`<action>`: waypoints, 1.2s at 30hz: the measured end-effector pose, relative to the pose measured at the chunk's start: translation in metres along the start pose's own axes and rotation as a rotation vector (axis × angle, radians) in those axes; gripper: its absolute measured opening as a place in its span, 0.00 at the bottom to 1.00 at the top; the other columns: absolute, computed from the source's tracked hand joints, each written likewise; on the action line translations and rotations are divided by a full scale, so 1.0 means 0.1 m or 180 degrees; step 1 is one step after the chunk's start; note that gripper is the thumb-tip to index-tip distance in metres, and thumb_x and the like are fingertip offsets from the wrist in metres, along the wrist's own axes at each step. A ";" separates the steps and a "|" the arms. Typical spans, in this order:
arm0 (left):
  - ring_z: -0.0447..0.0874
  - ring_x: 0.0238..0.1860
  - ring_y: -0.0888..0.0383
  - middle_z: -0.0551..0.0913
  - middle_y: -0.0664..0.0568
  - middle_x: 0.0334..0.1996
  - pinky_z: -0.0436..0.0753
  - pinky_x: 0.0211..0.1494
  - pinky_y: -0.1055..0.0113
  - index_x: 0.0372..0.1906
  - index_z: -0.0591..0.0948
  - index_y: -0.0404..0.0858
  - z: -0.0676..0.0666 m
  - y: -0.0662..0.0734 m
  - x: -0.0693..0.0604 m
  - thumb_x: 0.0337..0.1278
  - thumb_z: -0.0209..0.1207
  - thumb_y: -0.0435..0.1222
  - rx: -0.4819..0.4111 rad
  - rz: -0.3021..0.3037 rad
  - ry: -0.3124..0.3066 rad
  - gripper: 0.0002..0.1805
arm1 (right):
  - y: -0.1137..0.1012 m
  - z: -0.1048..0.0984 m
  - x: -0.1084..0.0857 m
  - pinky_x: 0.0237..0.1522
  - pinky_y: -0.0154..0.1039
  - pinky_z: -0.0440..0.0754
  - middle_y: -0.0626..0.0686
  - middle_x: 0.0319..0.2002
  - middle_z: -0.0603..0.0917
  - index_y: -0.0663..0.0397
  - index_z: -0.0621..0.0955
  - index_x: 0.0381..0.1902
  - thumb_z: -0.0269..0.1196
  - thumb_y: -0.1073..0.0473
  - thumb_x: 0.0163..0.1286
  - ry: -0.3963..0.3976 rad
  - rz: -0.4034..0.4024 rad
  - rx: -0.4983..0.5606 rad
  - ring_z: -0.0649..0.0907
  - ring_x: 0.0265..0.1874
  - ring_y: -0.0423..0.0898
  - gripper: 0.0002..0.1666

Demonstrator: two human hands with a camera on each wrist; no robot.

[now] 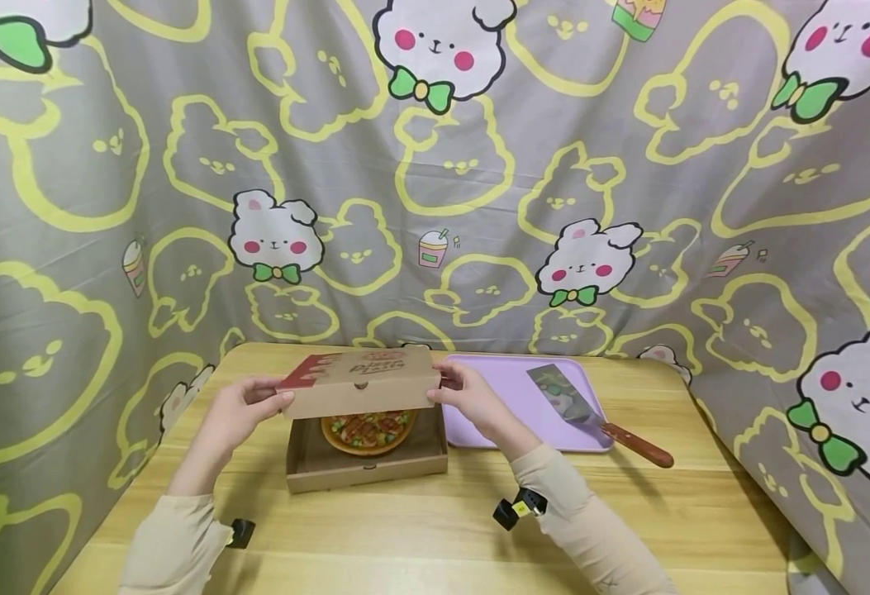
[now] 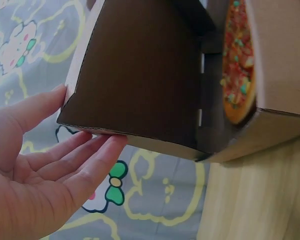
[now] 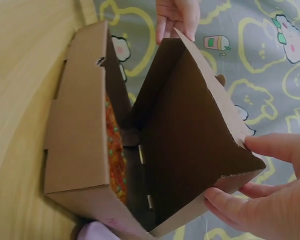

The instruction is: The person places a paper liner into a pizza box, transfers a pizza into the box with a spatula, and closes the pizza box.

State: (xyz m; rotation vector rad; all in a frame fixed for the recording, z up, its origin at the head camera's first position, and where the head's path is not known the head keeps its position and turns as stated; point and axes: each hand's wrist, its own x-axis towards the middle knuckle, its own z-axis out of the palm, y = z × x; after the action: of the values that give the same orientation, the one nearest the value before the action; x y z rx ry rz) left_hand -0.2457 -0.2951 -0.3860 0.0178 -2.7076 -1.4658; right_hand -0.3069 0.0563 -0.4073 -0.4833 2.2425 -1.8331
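Observation:
A cardboard pizza box stands partly open, its lid (image 1: 363, 388) tilted up above the base (image 1: 368, 478). Inside lies a round pizza (image 1: 370, 433) with red, green and yellow toppings; the lid hides its far part. At the lid's left front corner my left hand (image 1: 244, 405) has its thumb on the front edge and its fingers along the side flap. My right hand (image 1: 472, 395) holds the opposite front corner, thumb in front and fingers on the side. The lid's dark inner face (image 2: 140, 70) shows in the left wrist view.
Right of the box lies a lilac tray (image 1: 494, 430). A wide metal spatula with a wooden handle (image 1: 637, 445) rests across it, the handle jutting past the tray's rim. A patterned grey curtain (image 1: 479, 215) surrounds the wooden table (image 1: 405, 537) at the back and sides.

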 end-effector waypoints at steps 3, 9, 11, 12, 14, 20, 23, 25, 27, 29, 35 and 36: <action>0.82 0.48 0.58 0.82 0.36 0.54 0.79 0.47 0.69 0.63 0.73 0.31 0.02 -0.02 -0.03 0.60 0.62 0.52 0.0100 -0.0005 -0.0017 0.35 | 0.04 0.01 -0.03 0.68 0.54 0.70 0.68 0.68 0.69 0.69 0.65 0.68 0.63 0.67 0.64 0.0026 -0.0011 -0.0111 0.71 0.67 0.63 0.36; 0.81 0.51 0.50 0.82 0.36 0.52 0.79 0.45 0.69 0.60 0.74 0.31 0.05 -0.06 -0.07 0.58 0.64 0.52 0.0131 -0.0057 -0.0047 0.34 | 0.09 0.02 -0.08 0.68 0.55 0.69 0.65 0.69 0.68 0.67 0.67 0.68 0.65 0.66 0.63 0.0056 0.0050 -0.0108 0.70 0.67 0.63 0.36; 0.81 0.51 0.49 0.82 0.37 0.52 0.79 0.45 0.69 0.60 0.75 0.31 0.07 -0.07 -0.08 0.58 0.64 0.52 0.0140 -0.0075 -0.0055 0.34 | 0.11 0.03 -0.08 0.68 0.54 0.70 0.66 0.69 0.68 0.67 0.67 0.68 0.65 0.66 0.62 0.0043 0.0039 -0.0134 0.70 0.67 0.63 0.36; 0.81 0.51 0.49 0.82 0.37 0.52 0.79 0.45 0.69 0.59 0.75 0.31 0.07 -0.08 -0.09 0.57 0.65 0.52 0.0155 -0.0087 -0.0059 0.34 | 0.12 0.03 -0.09 0.68 0.54 0.70 0.66 0.68 0.68 0.68 0.67 0.68 0.65 0.67 0.62 0.0038 0.0034 -0.0142 0.70 0.67 0.63 0.37; 0.81 0.51 0.49 0.82 0.37 0.52 0.79 0.45 0.69 0.59 0.75 0.31 0.08 -0.10 -0.10 0.56 0.65 0.52 0.0186 -0.0105 -0.0063 0.34 | 0.14 0.04 -0.10 0.68 0.54 0.70 0.67 0.68 0.69 0.68 0.67 0.68 0.65 0.67 0.62 0.0020 0.0026 -0.0168 0.70 0.67 0.64 0.37; 0.82 0.50 0.49 0.83 0.37 0.50 0.81 0.43 0.69 0.56 0.76 0.30 0.13 -0.16 -0.15 0.55 0.67 0.49 0.0225 -0.0114 -0.0081 0.32 | 0.21 0.06 -0.13 0.67 0.57 0.70 0.68 0.67 0.69 0.68 0.66 0.68 0.66 0.67 0.60 -0.0032 0.0040 -0.0270 0.71 0.66 0.64 0.38; 0.82 0.49 0.49 0.84 0.37 0.49 0.80 0.43 0.70 0.54 0.76 0.29 0.16 -0.19 -0.17 0.54 0.68 0.46 0.0247 -0.0107 -0.0077 0.30 | 0.25 0.08 -0.15 0.67 0.57 0.71 0.68 0.67 0.69 0.68 0.66 0.68 0.66 0.68 0.60 -0.0055 0.0070 -0.0278 0.70 0.67 0.64 0.39; 0.83 0.48 0.50 0.84 0.37 0.48 0.80 0.43 0.70 0.53 0.77 0.28 0.18 -0.20 -0.18 0.53 0.69 0.45 0.0276 -0.0089 -0.0075 0.29 | 0.27 0.09 -0.16 0.65 0.54 0.73 0.68 0.67 0.69 0.69 0.66 0.68 0.66 0.70 0.59 -0.0069 0.0068 -0.0279 0.70 0.67 0.64 0.39; 0.84 0.48 0.50 0.85 0.37 0.48 0.81 0.44 0.69 0.52 0.77 0.28 0.20 -0.22 -0.19 0.52 0.70 0.44 0.0288 -0.0088 -0.0067 0.29 | 0.29 0.10 -0.17 0.64 0.52 0.75 0.68 0.66 0.69 0.69 0.66 0.68 0.65 0.70 0.58 -0.0077 0.0071 -0.0268 0.70 0.67 0.64 0.39; 0.84 0.48 0.48 0.84 0.36 0.48 0.83 0.45 0.66 0.53 0.77 0.27 0.21 -0.23 -0.20 0.52 0.70 0.43 0.0289 -0.0061 -0.0090 0.29 | 0.31 0.10 -0.18 0.62 0.49 0.78 0.68 0.67 0.69 0.69 0.66 0.68 0.65 0.70 0.58 -0.0085 0.0070 -0.0305 0.70 0.67 0.64 0.39; 0.83 0.52 0.41 0.80 0.31 0.54 0.85 0.49 0.58 0.59 0.73 0.25 0.26 -0.24 -0.24 0.52 0.69 0.37 0.0327 0.0010 -0.0214 0.32 | 0.39 0.11 -0.19 0.62 0.49 0.78 0.67 0.68 0.69 0.67 0.66 0.68 0.66 0.71 0.58 -0.0126 0.0119 -0.0311 0.70 0.67 0.64 0.39; 0.83 0.53 0.40 0.80 0.30 0.54 0.85 0.49 0.58 0.59 0.73 0.24 0.26 -0.24 -0.24 0.52 0.69 0.37 0.0347 0.0030 -0.0233 0.32 | 0.40 0.12 -0.19 0.62 0.49 0.78 0.67 0.68 0.68 0.68 0.66 0.67 0.66 0.71 0.57 -0.0134 0.0106 -0.0316 0.70 0.67 0.64 0.40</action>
State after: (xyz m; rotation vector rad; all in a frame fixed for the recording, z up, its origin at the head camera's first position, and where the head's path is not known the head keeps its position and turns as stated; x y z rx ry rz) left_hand -0.2234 -0.2854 -0.4220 -0.0441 -2.8384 -1.3407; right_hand -0.2898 0.0599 -0.4497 -0.4936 2.3073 -1.6862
